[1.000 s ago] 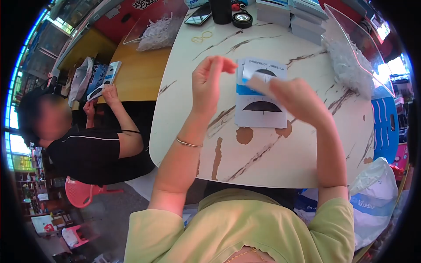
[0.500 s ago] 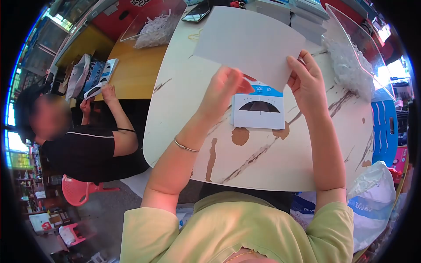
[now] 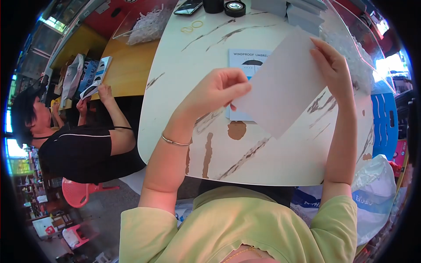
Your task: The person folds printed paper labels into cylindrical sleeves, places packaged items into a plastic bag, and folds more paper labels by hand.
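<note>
A blank white sheet (image 3: 287,83) hangs tilted above the marble-patterned table (image 3: 263,162). My right hand (image 3: 331,65) pinches its upper right corner between thumb and fingers. At the sheet's left edge is my left hand (image 3: 221,90), fingers curled and thumb against that edge; how firmly it grips is hard to see. Beneath the sheet lies a stack of printed umbrella papers (image 3: 237,55), headed "WINDPROOF UMBREL…", partly covered by the sheet and my left hand.
A phone (image 3: 188,6), rubber bands (image 3: 197,24) and a round black object (image 3: 235,8) lie at the back. Paper stacks (image 3: 305,17) stand near a clear bin of shreds (image 3: 351,57). At left, a co-worker (image 3: 79,149) handles a printed paper.
The sheet has swung from over the back of the table to a steeper tilt nearer me. My right hand has moved right and up; my left hand now meets the sheet's edge.
</note>
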The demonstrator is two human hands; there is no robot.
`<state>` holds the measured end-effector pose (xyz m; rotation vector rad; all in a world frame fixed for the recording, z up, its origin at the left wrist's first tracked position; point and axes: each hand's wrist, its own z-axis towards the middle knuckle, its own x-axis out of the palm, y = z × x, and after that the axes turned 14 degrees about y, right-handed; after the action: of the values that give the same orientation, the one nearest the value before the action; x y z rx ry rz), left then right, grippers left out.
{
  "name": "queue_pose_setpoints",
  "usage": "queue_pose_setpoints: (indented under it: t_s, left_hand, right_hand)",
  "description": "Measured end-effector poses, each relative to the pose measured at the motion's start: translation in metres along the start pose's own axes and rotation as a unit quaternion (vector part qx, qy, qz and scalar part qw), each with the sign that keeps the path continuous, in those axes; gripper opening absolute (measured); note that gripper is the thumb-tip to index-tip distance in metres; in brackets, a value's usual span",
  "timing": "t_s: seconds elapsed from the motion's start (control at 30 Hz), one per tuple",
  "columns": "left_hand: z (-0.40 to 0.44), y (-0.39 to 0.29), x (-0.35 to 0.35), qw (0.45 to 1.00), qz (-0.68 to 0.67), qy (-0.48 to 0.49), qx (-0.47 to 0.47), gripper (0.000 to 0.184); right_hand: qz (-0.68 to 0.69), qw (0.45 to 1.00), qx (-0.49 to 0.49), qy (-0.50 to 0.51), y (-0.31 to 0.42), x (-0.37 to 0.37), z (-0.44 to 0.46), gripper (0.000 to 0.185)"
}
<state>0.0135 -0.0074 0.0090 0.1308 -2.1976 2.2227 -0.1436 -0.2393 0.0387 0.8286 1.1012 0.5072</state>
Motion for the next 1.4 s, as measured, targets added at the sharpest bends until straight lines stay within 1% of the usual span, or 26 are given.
queue_pose_setpoints:
  t_s: [0.03,0.07,0.1,0.13,0.17,0.2,0.23,0.3,0.33,0.37,0.4,0.43,0.47,0.5,0.57,0.63,0.67,0.73,0.77,0.83,0.9,1.07,1.13,1.3,1.33,1.4]
  left_hand:
    - [-0.001,-0.003,0.003,0.998,0.013,0.051,-0.036,0.014]
    - [-0.002,-0.003,0.005,0.992,0.026,0.100,-0.072,0.014]
    - [-0.001,0.004,0.008,0.990,0.026,0.116,-0.082,0.013]
    - [-0.001,0.005,0.009,0.989,0.026,0.116,-0.083,0.013]
    - [0.000,0.002,0.011,0.989,0.031,0.108,-0.098,0.012]
    - [0.001,0.000,0.013,0.988,0.036,0.099,-0.113,0.012]
    - [0.002,0.000,0.015,0.988,0.035,0.099,-0.113,0.012]
    - [0.005,0.001,0.017,0.999,-0.008,0.004,-0.046,0.012]
    - [0.005,0.001,0.017,0.999,-0.009,-0.020,-0.031,0.018]
    - [0.006,0.001,0.017,0.999,-0.008,-0.021,-0.032,0.018]
    - [0.006,0.002,0.017,0.998,-0.024,-0.050,-0.012,0.018]
    - [0.007,0.002,0.017,0.996,-0.041,-0.079,0.008,0.019]
    - [0.007,0.001,0.017,0.996,-0.041,-0.080,0.008,0.019]
    - [0.006,0.000,0.017,0.996,-0.031,-0.080,0.024,0.020]
    - [0.006,0.000,0.018,0.996,-0.023,-0.081,0.038,0.022]
    - [0.007,0.001,0.020,0.993,-0.020,-0.093,0.063,0.031]
    - [0.007,0.001,0.020,0.994,-0.020,-0.093,0.062,0.031]
    - [0.007,0.000,0.019,0.996,-0.011,-0.066,0.057,0.049]
    - [0.007,0.000,0.019,0.996,-0.011,-0.065,0.057,0.049]
    - [0.007,0.000,0.020,0.996,0.006,-0.054,0.069,0.059]
    - [0.007,-0.002,0.020,0.997,0.013,-0.049,0.066,0.061]
    - [0.006,-0.002,0.022,0.997,0.018,-0.040,0.059,0.064]
    - [0.005,-0.002,0.022,0.998,0.036,-0.029,0.040,0.065]
    - [0.006,-0.001,0.021,0.999,0.023,-0.021,0.028,0.064]
    - [0.006,-0.001,0.021,0.999,0.017,-0.021,0.026,0.064]
    - [0.006,-0.002,0.020,0.999,0.011,-0.019,0.028,0.062]
  right_hand:
    - [0.000,1.000,0.004,-0.002,0.003,-0.001,-0.001,0.026]
    - [-0.036,0.999,0.014,-0.008,0.009,0.002,-0.002,0.026]
    - [-0.072,0.997,0.023,-0.013,0.014,0.005,-0.001,0.027]
    - [-0.071,0.997,0.024,-0.014,0.017,0.009,0.000,0.027]
    - [-0.249,0.961,-0.071,-0.100,0.020,0.013,0.001,0.027]
    - [-0.415,0.877,-0.163,-0.180,0.023,0.017,0.003,0.028]
    - [-0.408,0.879,-0.169,-0.182,0.028,0.023,0.001,0.028]
    - [-0.412,0.878,-0.182,-0.163,0.051,0.041,-0.009,0.026]
    - [-0.356,0.906,-0.204,-0.101,0.055,0.048,-0.013,0.025]
    - [-0.298,0.927,-0.225,-0.038,0.057,0.057,-0.015,0.023]
    - [-0.168,0.965,-0.199,0.015,0.059,0.069,-0.018,0.020]
    - [-0.139,0.974,-0.174,0.049,0.061,0.074,-0.021,0.019]
    - [-0.108,0.979,-0.149,0.083,0.061,0.077,-0.021,0.018]
    - [-0.061,0.982,-0.156,0.089,0.052,0.084,-0.020,0.013]
    - [-0.055,0.980,-0.160,0.107,0.051,0.081,-0.018,0.013]
    - [-0.048,0.978,-0.163,0.123,0.050,0.081,-0.017,0.013]
    - [-0.041,0.976,-0.168,0.130,0.050,0.081,-0.016,0.013]
    - [-0.035,0.975,-0.174,0.135,0.049,0.081,-0.016,0.013]
    - [-0.028,0.975,-0.162,0.147,0.050,0.080,-0.016,0.013]
    - [-0.022,0.976,-0.150,0.158,0.049,0.080,-0.017,0.012]
    - [-0.032,0.973,-0.171,0.151,0.048,0.081,-0.017,0.011]
    - [-0.073,0.970,-0.163,0.167,0.049,0.080,-0.019,0.011]
    - [-0.085,0.967,-0.162,0.177,0.049,0.079,-0.019,0.011]
    - [-0.031,0.966,-0.135,0.220,0.046,0.076,-0.018,0.013]
    - [-0.030,0.966,-0.135,0.219,0.046,0.078,-0.018,0.013]
    - [0.020,0.968,-0.159,0.192,0.047,0.081,-0.018,0.013]
